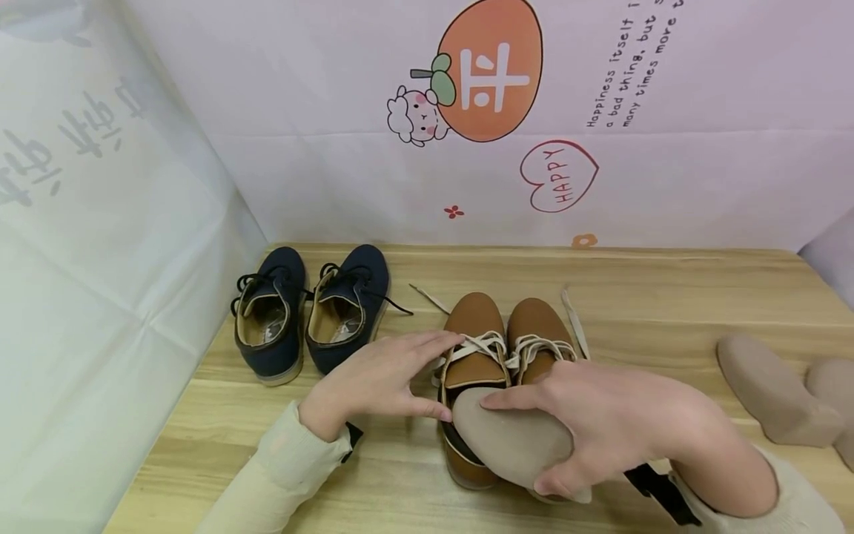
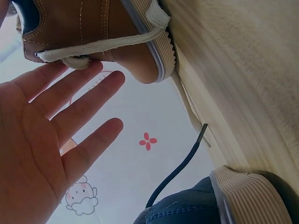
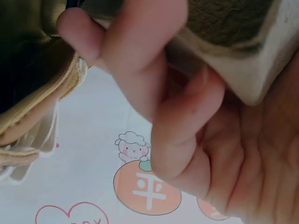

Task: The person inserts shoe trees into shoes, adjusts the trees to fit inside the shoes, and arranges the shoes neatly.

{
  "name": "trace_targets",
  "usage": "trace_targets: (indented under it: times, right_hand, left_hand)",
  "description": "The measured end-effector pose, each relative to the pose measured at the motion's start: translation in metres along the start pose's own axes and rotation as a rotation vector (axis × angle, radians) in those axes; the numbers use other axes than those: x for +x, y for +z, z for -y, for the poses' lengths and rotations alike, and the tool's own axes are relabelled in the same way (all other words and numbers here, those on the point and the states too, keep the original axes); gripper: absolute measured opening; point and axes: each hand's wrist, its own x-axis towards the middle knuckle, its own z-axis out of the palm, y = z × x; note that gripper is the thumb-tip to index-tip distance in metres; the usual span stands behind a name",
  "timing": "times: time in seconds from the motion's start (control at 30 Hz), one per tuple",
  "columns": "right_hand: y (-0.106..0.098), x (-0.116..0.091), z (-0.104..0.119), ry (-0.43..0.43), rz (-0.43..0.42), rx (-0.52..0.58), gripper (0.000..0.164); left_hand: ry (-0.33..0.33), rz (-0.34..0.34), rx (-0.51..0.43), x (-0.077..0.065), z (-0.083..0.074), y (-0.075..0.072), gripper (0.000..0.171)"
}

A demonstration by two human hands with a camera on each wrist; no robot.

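Observation:
A pair of brown lace-up shoes with cream laces stands side by side, toes away from me. My right hand [image 1: 617, 423] grips a beige moulded shoe insert [image 1: 510, 437] between thumb and fingers, over the left brown shoe [image 1: 475, 315]; its tip is at that shoe's opening. In the right wrist view the insert [image 3: 271, 51] shows a hollow, rough inside. The right brown shoe [image 1: 536, 319] is partly hidden under my right hand and the insert. With fingers extended, my left hand [image 1: 380, 378] rests against the left brown shoe's outer side, near its laces.
To the left stand two navy lace-up shoes: one [image 1: 280, 356] at the wooden table's [image 1: 220, 437] left edge, another [image 1: 340, 319] beside it. More beige inserts [image 1: 767, 386] lie at the far right. A white printed cloth [image 1: 320, 170] hangs behind and along the left.

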Motion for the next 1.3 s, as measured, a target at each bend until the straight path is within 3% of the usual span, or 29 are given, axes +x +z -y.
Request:
trace_targets:
  times: [0.57, 0.73, 0.87, 1.0, 1.3]
  right_hand:
    - [-0.006, 0.013, 0.016, 0.081, 0.002, -0.037, 0.069]
    - [-0.003, 0.013, 0.020, 0.107, -0.069, -0.028, 0.065]
    - [-0.001, 0.011, 0.023, 0.102, -0.162, -0.061, 0.077]
    - [0.003, 0.010, 0.024, 0.063, -0.220, -0.081, 0.081]
    - [0.010, 0.006, 0.004, -0.147, -0.307, -0.086, 0.076]
  left_hand:
    - [0.002, 0.012, 0.002, -0.002, 0.001, -0.001, 0.101]
    - [0.005, 0.021, 0.011, -0.001, 0.000, -0.001, 0.102]
    - [-0.007, 0.027, 0.011, -0.001, 0.001, -0.001, 0.103]
    - [-0.003, 0.024, 0.014, -0.001, 0.001, -0.001, 0.102]
    - [-0.002, 0.030, -0.006, -0.002, 0.002, -0.002, 0.103]
